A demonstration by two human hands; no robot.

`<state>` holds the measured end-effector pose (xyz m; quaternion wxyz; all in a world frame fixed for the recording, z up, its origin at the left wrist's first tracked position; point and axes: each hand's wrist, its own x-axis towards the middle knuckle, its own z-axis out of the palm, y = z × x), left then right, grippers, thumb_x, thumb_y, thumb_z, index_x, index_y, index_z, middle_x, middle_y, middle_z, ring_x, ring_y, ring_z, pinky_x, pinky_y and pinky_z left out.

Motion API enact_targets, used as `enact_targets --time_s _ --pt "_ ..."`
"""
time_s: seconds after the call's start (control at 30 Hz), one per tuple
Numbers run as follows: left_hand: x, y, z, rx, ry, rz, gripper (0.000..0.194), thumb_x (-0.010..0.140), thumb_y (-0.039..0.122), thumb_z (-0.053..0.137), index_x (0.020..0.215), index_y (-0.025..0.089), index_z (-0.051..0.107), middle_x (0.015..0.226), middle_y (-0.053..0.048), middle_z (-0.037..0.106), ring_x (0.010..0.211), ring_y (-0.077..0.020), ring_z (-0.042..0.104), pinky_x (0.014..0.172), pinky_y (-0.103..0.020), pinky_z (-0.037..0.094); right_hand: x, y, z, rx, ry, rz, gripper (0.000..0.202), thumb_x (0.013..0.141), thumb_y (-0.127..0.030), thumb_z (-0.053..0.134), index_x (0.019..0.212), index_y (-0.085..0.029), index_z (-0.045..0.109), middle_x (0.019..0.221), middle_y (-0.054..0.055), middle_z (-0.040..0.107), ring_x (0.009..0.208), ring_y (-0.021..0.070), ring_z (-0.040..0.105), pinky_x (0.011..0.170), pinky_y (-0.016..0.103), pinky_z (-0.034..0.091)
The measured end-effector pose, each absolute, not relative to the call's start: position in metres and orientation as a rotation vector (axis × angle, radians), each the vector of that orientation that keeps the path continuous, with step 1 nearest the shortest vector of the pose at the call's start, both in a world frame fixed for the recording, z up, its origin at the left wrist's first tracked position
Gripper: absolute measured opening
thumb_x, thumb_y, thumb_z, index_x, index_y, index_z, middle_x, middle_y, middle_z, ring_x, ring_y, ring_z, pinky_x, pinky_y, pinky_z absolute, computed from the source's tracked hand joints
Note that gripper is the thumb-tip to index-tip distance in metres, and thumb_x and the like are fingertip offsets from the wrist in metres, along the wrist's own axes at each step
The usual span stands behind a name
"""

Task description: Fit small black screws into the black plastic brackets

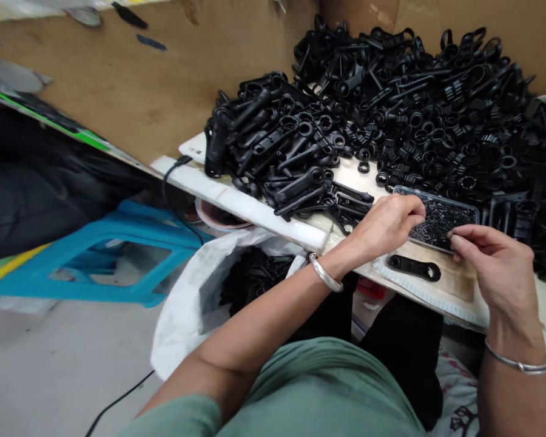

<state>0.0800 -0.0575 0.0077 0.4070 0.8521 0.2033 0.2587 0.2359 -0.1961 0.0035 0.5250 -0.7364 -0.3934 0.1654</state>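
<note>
A shallow clear tray (477, 213) with many tiny dark pieces lies on the worktable. My left hand (394, 221) is over its left end, fingers curled and pressed together; whatever they hold is hidden. At the tray's front right corner, my right hand (500, 261) pinches thumb and forefinger together, and anything between them is too small to name. Between the hands, on a worn brown patch of the table, rests a black plastic lever-like part (414, 267) with a round opening at its right end. Neither hand touches it.
Behind the tray rise heaps of black plastic rings (418, 133) and black handle-shaped parts (295, 145). A cardboard wall (200, 54) backs the table. Below the edge stand a white sack (186, 321) of black parts and a blue stool (95, 285). A black cable (166, 188) hangs down.
</note>
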Motion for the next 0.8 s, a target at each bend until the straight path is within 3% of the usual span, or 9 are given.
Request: enact_targets --time_s 0.17,0.37,0.57,0.8 --pt "0.073 -0.074 0.005 1.468 0.370 0.679 0.006 0.084 0.013 0.063 0.079 0.013 0.066 0.076 -0.001 0.066 0.073 -0.0105 0.058 0.071 -0.023 0.045 0.211 -0.200 0.006 -1.448 -0.771 0.602 0.020 0.066 -0.030 0.086 0.079 -0.021 0.074 0.075 0.001 0.071 0.055 0.0108 0.059 0.049 0.023 0.050" --pt "0.068 -0.096 -0.001 1.070 0.327 0.616 0.006 0.080 0.017 0.069 0.079 0.012 0.067 0.073 0.000 0.066 0.070 -0.0087 0.058 0.072 -0.022 0.046 0.190 -0.203 0.005 -1.329 -0.738 0.627 0.017 0.066 -0.026 0.086 0.078 -0.024 0.075 0.070 -0.001 0.067 0.056 0.0098 0.058 0.049 0.022 0.049" --pt "0.067 -0.105 0.001 1.037 0.360 0.621 0.005 0.082 0.015 0.067 0.080 0.011 0.066 0.074 -0.001 0.065 0.070 -0.0082 0.058 0.072 -0.022 0.047 0.181 -0.207 0.004 -1.310 -0.683 0.633 0.016 0.068 -0.027 0.085 0.078 -0.022 0.075 0.069 0.000 0.069 0.055 0.0094 0.058 0.050 0.021 0.048" --pt "0.068 -0.111 -0.003 1.413 0.400 0.828 0.006 0.087 0.013 0.060 0.084 0.013 0.065 0.078 0.000 0.066 0.074 -0.0103 0.060 0.071 -0.023 0.048 0.170 -0.202 0.005 -1.318 -0.583 0.609 0.021 0.066 -0.027 0.086 0.081 -0.019 0.074 0.063 0.000 0.067 0.052 0.0098 0.058 0.049 0.021 0.050"
